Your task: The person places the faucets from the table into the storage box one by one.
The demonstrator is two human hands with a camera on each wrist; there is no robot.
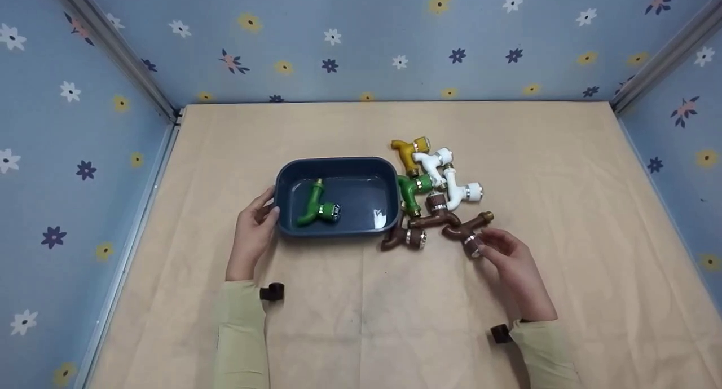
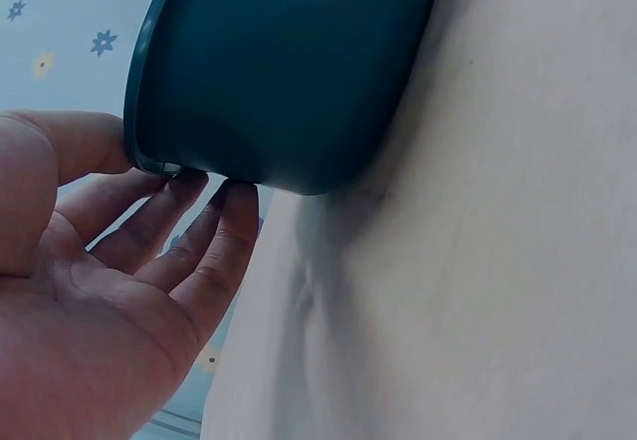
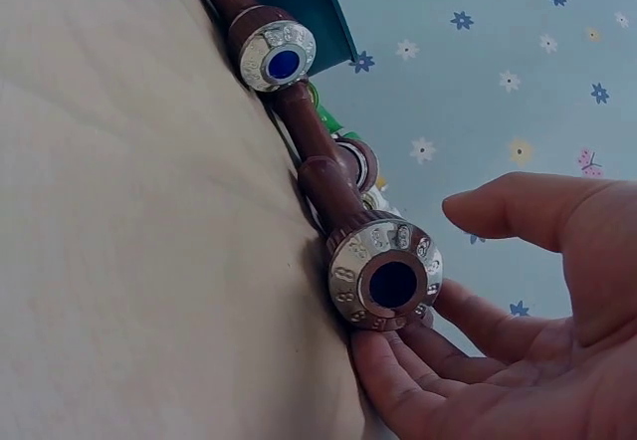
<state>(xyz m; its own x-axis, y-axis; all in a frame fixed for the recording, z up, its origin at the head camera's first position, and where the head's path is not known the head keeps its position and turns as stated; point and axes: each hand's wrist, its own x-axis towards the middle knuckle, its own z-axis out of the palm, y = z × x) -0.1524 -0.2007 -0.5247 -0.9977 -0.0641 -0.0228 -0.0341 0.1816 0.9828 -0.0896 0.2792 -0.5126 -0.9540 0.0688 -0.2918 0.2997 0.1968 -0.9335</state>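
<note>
A dark blue plastic basin (image 1: 338, 231) holds one green tap (image 1: 314, 204). My left hand (image 1: 255, 231) pinches the basin's left end, thumb at the rim and fingertips against the outer wall (image 2: 269, 82). Beside the nearest brown tap (image 1: 465, 230) is my right hand (image 1: 516, 265). In the right wrist view its fingers (image 3: 398, 380) touch the far side of that tap's silver-faced knob (image 3: 386, 276), while the thumb (image 3: 508, 206) stands apart from it. This tap lies on the cloth with its brass thread pointing away to the right.
Right of the basin lie two more brown taps, one (image 1: 403, 238) against its corner, another green tap (image 1: 414, 194), two white taps (image 1: 454, 191) and a yellow tap (image 1: 407, 151), crowded together. Beige cloth (image 1: 361, 321) covers the table. Flowered panels (image 1: 366, 39) wall the back and sides.
</note>
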